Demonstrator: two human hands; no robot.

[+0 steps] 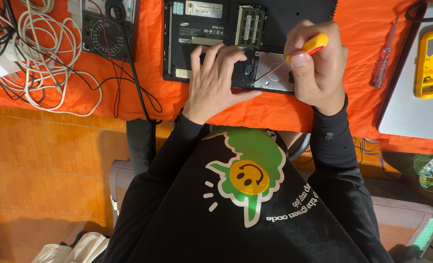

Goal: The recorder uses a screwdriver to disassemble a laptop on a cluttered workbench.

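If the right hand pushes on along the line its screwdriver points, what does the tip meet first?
The right hand aims its screwdriver down-left; the tip likely meets the silver hard drive in the laptop bay, close to the left hand.

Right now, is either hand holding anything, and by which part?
The right hand grips a thin metal-shafted screwdriver by its yellow and red plastic handle. The left hand holds nothing; it rests flat on the opened black laptop underside.
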